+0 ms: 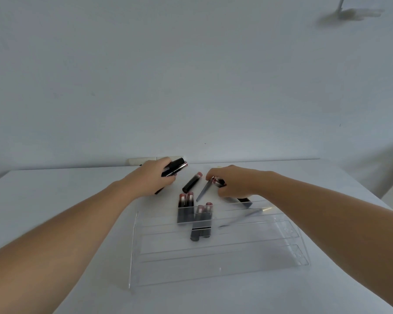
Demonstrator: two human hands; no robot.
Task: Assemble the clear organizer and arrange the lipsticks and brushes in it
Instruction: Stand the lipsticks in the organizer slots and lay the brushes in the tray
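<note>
A clear tiered organizer lies on the white table in front of me. Several black lipsticks with pink ends stand in it: two in the back row and two just in front of them. My left hand grips two black lipsticks behind the organizer. My right hand curls round a lipstick and a thin grey brush. One loose lipstick lies between my hands. A second thin brush rests across the organizer's upper tiers.
The white table meets a white wall at its back edge. A small pale object sits at that edge behind my left hand. A black item lies under my right wrist.
</note>
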